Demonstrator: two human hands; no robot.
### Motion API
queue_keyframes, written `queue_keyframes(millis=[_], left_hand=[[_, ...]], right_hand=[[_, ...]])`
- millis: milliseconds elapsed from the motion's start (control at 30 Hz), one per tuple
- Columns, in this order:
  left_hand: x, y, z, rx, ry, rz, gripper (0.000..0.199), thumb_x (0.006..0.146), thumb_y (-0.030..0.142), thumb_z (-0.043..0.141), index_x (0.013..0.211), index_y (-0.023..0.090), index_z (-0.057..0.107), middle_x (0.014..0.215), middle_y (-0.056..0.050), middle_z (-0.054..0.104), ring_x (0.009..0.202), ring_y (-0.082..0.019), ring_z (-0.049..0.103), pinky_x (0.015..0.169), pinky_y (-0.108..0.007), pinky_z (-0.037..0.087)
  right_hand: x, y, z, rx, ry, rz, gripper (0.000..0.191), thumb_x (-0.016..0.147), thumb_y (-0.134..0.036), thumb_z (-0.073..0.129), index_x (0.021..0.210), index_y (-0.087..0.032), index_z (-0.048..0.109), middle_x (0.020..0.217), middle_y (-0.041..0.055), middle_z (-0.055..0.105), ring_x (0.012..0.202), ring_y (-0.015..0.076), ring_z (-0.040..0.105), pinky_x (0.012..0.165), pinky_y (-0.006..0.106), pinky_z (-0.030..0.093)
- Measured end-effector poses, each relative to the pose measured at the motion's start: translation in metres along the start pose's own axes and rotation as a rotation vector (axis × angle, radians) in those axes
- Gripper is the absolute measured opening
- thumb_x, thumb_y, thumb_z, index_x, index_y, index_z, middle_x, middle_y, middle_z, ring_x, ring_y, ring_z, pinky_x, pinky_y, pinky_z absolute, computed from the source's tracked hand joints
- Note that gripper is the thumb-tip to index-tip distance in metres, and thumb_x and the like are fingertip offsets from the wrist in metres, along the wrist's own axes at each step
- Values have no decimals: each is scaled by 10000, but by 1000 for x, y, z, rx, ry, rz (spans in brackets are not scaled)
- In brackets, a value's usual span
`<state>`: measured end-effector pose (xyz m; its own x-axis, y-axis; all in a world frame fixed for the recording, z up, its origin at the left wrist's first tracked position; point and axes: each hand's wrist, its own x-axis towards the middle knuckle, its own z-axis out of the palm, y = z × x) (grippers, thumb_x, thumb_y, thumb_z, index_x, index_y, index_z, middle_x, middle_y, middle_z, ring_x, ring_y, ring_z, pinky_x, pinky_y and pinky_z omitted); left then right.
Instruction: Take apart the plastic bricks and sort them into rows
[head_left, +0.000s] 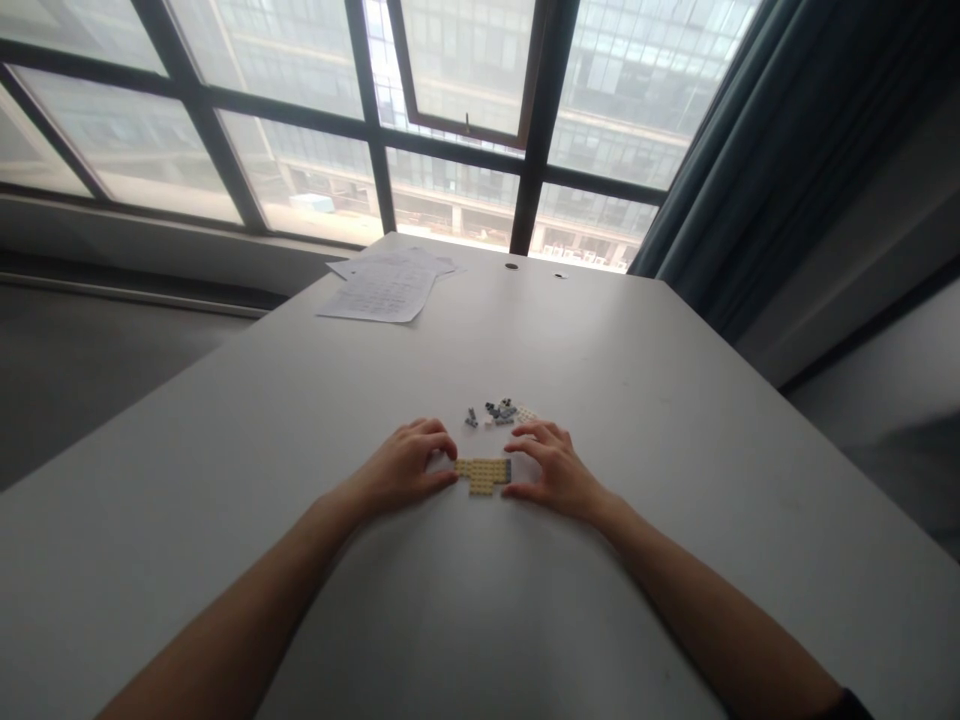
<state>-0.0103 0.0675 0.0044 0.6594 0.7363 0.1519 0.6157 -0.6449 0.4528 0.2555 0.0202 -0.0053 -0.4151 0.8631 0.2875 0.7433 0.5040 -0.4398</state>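
A flat assembly of yellow studded toy bricks lies on the white table between my hands, with a grey strip at its right end and a part jutting toward me. My left hand has its thumb and forefinger at the narrow left end, seemingly pinching its corners. Around the grey end curves my right hand, thumb and fingers apart, with a small gap to the bricks. Just beyond lie loose grey and black pieces and a pale studded plate, partly behind my right fingers.
Several printed paper sheets lie at the table's far left. Two round holes are near the far edge, one of them a dark grommet. Past the table stand windows and, on the right, a dark curtain.
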Motion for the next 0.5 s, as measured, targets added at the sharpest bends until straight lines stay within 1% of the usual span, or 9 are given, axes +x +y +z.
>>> queue_keyframes(millis=[100, 233, 500], left_hand=[[-1, 1, 0, -2, 12, 0, 168, 760, 348, 635, 872, 226, 663, 988, -42, 618, 956, -224, 553, 867, -343, 421], [-1, 1, 1, -13, 30, 5, 180, 752, 359, 637, 861, 221, 673, 978, -48, 622, 950, -224, 558, 856, -338, 428], [0, -3, 4, 2, 27, 12, 193, 759, 380, 628, 869, 226, 667, 991, -52, 618, 957, -227, 555, 874, -353, 422]], right_hand=[[0, -1, 5, -5, -26, -9, 476, 671, -488, 772, 1064, -250, 648, 1228, 82, 563, 1212, 277, 421, 1037, 481, 287], [0, -1, 10, -6, -7, 7, 373, 714, -418, 753, 1032, -249, 658, 1211, 72, 569, 1199, 264, 423, 1039, 475, 281], [1, -1, 12, -8, 11, 12, 334, 741, -370, 729, 1037, -236, 651, 1189, 71, 578, 1183, 253, 435, 1032, 453, 288]])
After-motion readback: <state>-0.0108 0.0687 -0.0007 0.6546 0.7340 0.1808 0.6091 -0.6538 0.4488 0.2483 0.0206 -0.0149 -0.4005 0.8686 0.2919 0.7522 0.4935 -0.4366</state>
